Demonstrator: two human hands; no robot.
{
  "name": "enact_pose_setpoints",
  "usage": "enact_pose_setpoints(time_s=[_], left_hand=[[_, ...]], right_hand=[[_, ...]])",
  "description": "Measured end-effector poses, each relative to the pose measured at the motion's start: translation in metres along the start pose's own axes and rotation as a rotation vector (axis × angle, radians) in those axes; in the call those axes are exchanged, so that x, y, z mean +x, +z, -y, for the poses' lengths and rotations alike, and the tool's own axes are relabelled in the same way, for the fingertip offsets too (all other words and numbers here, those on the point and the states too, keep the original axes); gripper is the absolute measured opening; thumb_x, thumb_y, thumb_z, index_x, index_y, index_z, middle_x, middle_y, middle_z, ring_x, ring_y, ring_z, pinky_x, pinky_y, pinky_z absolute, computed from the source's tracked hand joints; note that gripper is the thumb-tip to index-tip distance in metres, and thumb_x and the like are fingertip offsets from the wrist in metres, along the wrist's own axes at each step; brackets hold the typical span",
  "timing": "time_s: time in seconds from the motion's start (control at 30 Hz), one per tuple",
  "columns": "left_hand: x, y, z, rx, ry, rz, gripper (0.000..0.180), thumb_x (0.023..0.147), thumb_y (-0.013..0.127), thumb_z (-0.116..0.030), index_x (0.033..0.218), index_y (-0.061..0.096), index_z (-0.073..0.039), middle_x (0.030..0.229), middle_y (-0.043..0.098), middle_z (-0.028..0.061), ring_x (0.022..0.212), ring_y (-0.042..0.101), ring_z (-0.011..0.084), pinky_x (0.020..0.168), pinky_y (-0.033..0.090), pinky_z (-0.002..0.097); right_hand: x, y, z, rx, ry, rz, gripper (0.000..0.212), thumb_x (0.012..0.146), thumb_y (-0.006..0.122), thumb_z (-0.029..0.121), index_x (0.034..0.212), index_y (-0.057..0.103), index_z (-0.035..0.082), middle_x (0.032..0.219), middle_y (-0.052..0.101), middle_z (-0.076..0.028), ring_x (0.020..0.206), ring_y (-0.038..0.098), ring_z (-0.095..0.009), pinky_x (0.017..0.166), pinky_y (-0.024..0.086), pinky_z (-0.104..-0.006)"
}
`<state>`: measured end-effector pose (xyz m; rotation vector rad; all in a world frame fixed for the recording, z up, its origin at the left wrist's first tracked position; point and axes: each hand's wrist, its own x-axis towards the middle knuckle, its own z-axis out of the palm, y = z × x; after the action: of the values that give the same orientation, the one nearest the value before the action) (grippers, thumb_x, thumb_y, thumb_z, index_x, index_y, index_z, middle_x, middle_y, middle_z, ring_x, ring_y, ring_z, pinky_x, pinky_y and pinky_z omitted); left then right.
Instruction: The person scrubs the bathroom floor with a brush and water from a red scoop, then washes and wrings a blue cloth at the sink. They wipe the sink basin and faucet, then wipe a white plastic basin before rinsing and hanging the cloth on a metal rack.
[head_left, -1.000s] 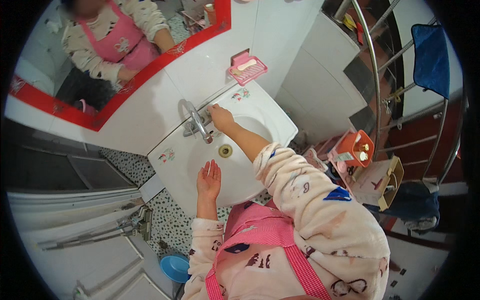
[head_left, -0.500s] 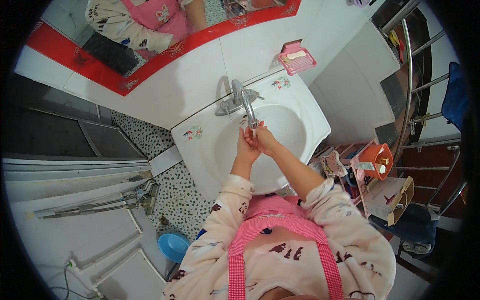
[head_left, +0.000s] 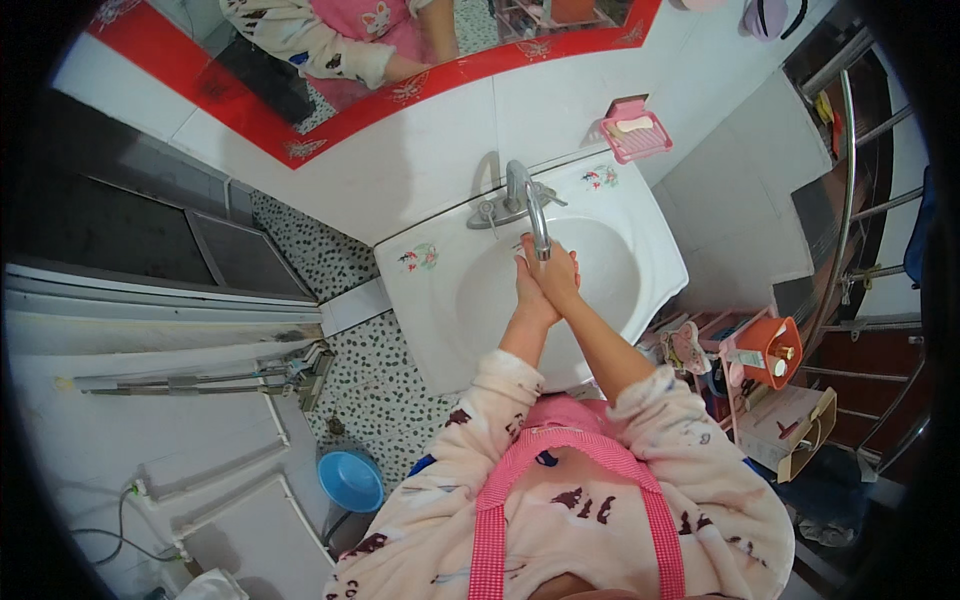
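Both my hands are pressed together beneath the curved chrome faucet (head_left: 536, 215), over the bowl of the white sink (head_left: 620, 262). My left hand (head_left: 531, 292) lies against the palm side of the other, its fingers stretched up toward the spout. Across it rests my right hand (head_left: 559, 274), fingers extended and partly hidden by the spout and the overlap. Neither hand holds an object that I can see. Whether water runs from the spout is hard to make out. Pushed-up fleece sleeves leave both forearms bare.
A pink soap dish (head_left: 637, 137) with a pale bar hangs on the wall behind the sink, near a red-framed mirror (head_left: 400, 92). At right stand a pink rack, an orange basket (head_left: 768, 352) and a cardboard box (head_left: 785, 432). A blue basin (head_left: 350, 481) sits on the floor at left.
The view has shifted, so the sink and faucet appear farther right. My hands stay together under the spout, the right one now turned more over the left.
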<state>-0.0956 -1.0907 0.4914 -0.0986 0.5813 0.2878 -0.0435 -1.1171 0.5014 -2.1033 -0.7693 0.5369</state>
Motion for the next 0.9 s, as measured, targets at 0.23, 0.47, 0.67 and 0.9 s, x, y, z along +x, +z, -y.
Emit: enact_pose_setpoints(time_s=[0.23,0.47,0.67,0.9], left_hand=[[-0.026,-0.014,-0.003,0.555,0.448,-0.048,0.024,0.091,0.047,-0.025,0.105,0.057,-0.008,0.097,0.059,0.0135,0.086,0.055,0.0314,0.078,0.045,0.0432],[0.013,-0.042,0.002,1.722,0.685,-0.279,0.021,0.090,0.049,-0.014,0.106,0.057,-0.003,0.102,0.058,0.0195,0.096,0.054,0.0383,0.084,0.043,0.0450],[0.011,-0.035,0.013,0.422,0.374,-0.227,0.019,0.094,0.047,-0.009,0.106,0.060,-0.001,0.106,0.062,0.0057,0.098,0.058,0.0160,0.081,0.048,0.0290],[-0.025,-0.007,0.013,0.251,0.171,-0.204,0.019,0.095,0.049,-0.003,0.114,0.055,-0.003,0.112,0.061,0.0064,0.093,0.063,0.0123,0.073,0.054,0.0169]], right_hand=[[-0.073,0.028,-0.007,0.578,0.122,-0.116,0.051,0.088,0.063,0.021,0.129,0.043,-0.001,0.117,0.055,-0.015,0.096,0.058,-0.029,0.080,0.049,-0.0410],[-0.001,0.039,-0.069,1.353,0.578,0.335,0.032,0.093,0.056,0.028,0.115,0.056,0.005,0.101,0.062,-0.008,0.089,0.059,-0.019,0.079,0.050,-0.0332],[0.013,0.026,-0.051,0.812,0.440,0.101,0.023,0.092,0.050,0.020,0.098,0.060,0.000,0.079,0.063,-0.011,0.071,0.059,-0.021,0.065,0.049,-0.0358],[0.065,-0.041,-0.031,-0.618,-0.501,-0.578,0.039,0.084,0.062,0.028,0.112,0.056,0.001,0.106,0.061,-0.024,0.095,0.061,-0.038,0.083,0.047,-0.0433]])
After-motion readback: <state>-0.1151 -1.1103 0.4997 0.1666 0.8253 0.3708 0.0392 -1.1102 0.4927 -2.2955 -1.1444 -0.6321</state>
